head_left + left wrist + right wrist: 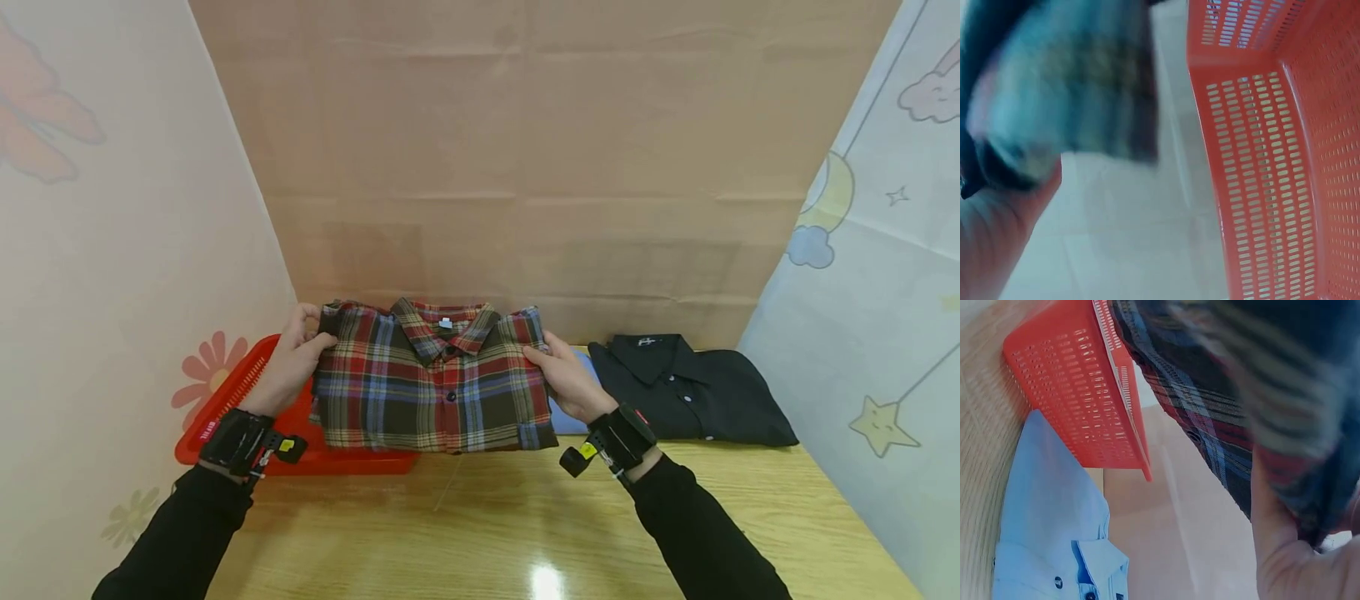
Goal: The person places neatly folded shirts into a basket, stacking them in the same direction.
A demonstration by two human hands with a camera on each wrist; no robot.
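Note:
A folded plaid shirt [431, 379] in red, brown and blue is held up above the wooden table [525, 517], collar toward the back. My left hand [294, 357] grips its left edge and my right hand [564, 377] grips its right edge. The left wrist view shows the shirt [1066, 81] blurred, beside the red perforated basket [1272, 156]. In the right wrist view the plaid cloth [1222, 419] hangs over my palm, with the basket [1079, 387] beyond it.
The red basket [240, 392] sits at the table's left, partly behind the plaid shirt. A folded black shirt [690, 387] lies at the right rear, and a light blue shirt [1054, 519] lies next to it. Paper walls close in the left, back and right.

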